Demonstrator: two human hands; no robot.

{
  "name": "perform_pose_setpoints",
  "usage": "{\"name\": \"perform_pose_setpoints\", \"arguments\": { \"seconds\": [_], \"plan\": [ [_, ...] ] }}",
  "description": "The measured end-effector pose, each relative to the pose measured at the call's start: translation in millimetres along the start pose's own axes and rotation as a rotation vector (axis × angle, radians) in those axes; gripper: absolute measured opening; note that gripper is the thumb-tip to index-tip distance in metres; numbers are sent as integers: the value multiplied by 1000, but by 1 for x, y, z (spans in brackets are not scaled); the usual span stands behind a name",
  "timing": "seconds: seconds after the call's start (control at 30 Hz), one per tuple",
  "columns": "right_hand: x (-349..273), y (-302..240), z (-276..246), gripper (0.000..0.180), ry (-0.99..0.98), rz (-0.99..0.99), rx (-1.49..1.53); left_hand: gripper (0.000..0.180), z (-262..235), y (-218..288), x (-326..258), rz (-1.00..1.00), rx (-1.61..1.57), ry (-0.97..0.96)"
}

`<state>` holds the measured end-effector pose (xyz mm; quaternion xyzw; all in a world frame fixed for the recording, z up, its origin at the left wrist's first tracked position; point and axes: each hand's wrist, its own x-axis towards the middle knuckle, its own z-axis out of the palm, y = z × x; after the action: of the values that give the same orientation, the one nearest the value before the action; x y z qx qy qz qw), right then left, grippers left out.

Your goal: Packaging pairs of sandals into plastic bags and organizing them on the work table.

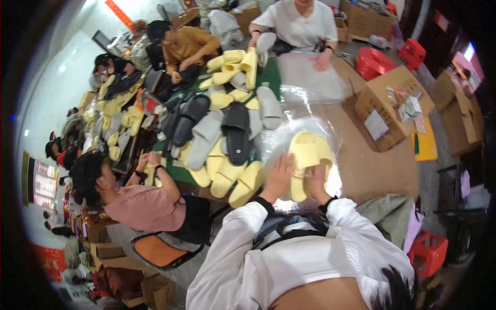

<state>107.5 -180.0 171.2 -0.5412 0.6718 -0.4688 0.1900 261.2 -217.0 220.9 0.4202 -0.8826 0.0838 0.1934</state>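
Just in front of me a pair of yellow slippers (301, 150) lies on clear plastic bags (271, 142). My left hand (279, 174) rests flat at the left side of the pair, fingers stretched out and close together. At the heel end of the right-hand slipper, my right hand (316, 182) has hold of it; its fingertips reach toward the strap and are partly hidden. To the left a heap of loose slippers covers the green table top (186, 174), among them a black slipper (236, 129), a grey slipper (205, 146) and a yellow slipper (247, 183).
Across the table a person in white (305, 23) holds grey and yellow slippers beside stacked plastic bags (307, 77). A person in pink (147, 204) sits at left. On the right stand a cardboard box (387, 108), a red plastic twine roll (373, 63) and a red stool (429, 253).
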Motion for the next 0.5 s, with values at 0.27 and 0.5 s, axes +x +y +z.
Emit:
{"name": "perform_pose_setpoints", "arguments": {
  "seconds": [0.27,0.5],
  "plan": [
    [14,0,-18,17,126,-35,-356,65,-10,24,-11,119,-184,-306],
    [15,36,-30,26,226,-124,-501,65,-36,36,11,336,-366,-574]
  ]
}}
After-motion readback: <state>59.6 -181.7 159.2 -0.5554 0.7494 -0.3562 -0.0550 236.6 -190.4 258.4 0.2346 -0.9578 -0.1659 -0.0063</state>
